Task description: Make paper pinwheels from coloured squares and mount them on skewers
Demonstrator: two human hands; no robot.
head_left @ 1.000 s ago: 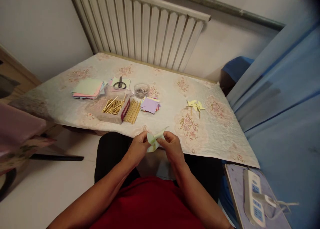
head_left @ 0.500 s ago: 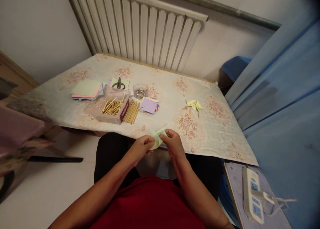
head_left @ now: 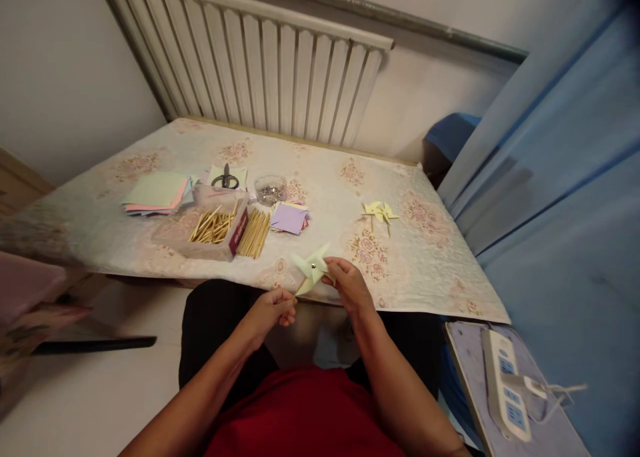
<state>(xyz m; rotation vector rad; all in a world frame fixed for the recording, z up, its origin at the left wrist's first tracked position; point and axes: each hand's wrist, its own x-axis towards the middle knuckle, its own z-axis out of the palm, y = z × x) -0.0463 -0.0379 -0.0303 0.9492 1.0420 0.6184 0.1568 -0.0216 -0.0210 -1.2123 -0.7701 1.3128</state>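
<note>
The right hand (head_left: 350, 288) holds a pale green paper pinwheel (head_left: 311, 269) by its edge, with the fingers pinched on the paper. The pinwheel sits in the air just over the near edge of the tabletop (head_left: 425, 270), and a small shiny pin shows in its middle. The left hand (head_left: 273, 310) is lower, just beside the bottom tip of the pinwheel. Its fingers are curled in, and I cannot tell if they hold anything.

Farther back on the tabletop is a box of wooden sticks (head_left: 216, 227), with more loose sticks (head_left: 253, 232) right next to it. A stack of colored paper (head_left: 156, 194) lies to the left. Scissors (head_left: 226, 178) rest behind the box. A small clear bowl of pins (head_left: 271, 190) stands near some purple paper squares (head_left: 289, 217). A yellow pinwheel (head_left: 379, 212) lies alone on the right side. A white power strip (head_left: 505, 384) sits low at the right.
</note>
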